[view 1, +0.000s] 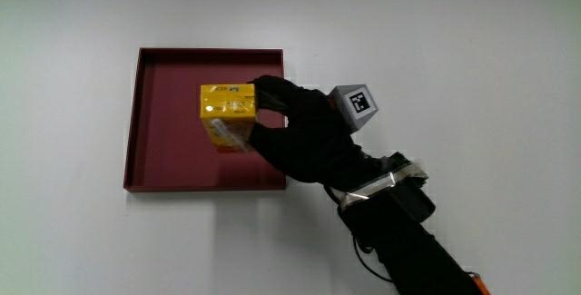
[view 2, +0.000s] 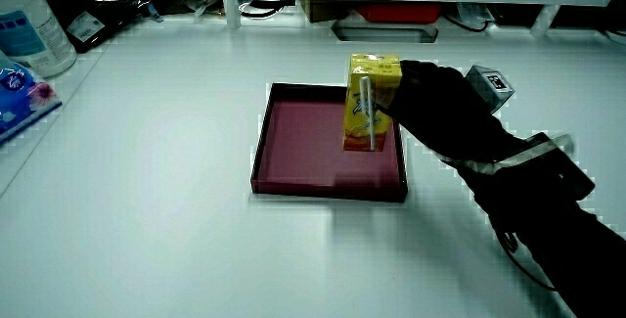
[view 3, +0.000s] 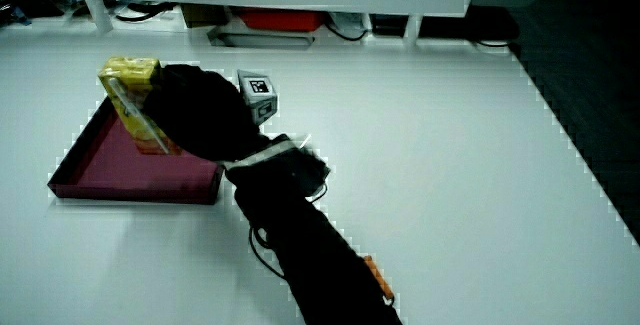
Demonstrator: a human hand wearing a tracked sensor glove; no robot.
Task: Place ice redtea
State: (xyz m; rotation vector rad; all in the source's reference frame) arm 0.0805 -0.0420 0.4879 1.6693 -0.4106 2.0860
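A yellow ice red tea carton (view 1: pixel 227 113) with a straw on its side stands upright inside the dark red tray (view 1: pixel 163 163), near the tray's wall closest to the hand. In both side views the carton (view 2: pixel 370 103) (view 3: pixel 135 100) is upright or slightly tilted over the tray floor; whether it rests on the floor I cannot tell. The gloved hand (view 1: pixel 272 118) reaches over the tray's edge with its fingers wrapped around the carton. A patterned cube (view 1: pixel 355 106) sits on the hand's back.
The tray (view 2: pixel 293 186) lies on a white table. At the table's edge, in a side view, a plastic bottle (view 2: pixel 34 24) and a blue packet (view 2: pixel 18 98) stand. A low partition with cables and a red box runs along the table.
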